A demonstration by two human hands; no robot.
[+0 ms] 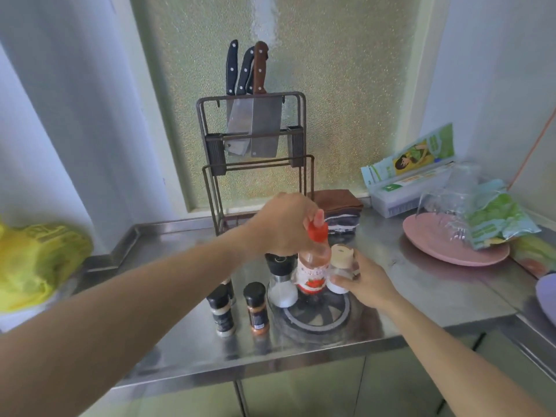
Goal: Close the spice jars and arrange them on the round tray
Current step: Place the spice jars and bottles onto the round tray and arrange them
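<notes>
The left hand (284, 225) grips the red-capped clear sauce bottle (313, 263) at its neck, the right hand (362, 282) clasps the wooden-lidded glass jar (341, 267), both at twelve o'clock on the round dark tray (316, 314), seemingly for steady, tidy placement.

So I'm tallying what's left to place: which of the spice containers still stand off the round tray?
The two small black-capped spice jars standing on the steel counter left of the round tray; the others stand on the tray.

Brushed stainless-steel counter (406, 299) (dully reflective), clear glass salt grinder (281, 288), glossy red plastic bottle cap (317, 228), folded cloth towels (343, 210).
</notes>
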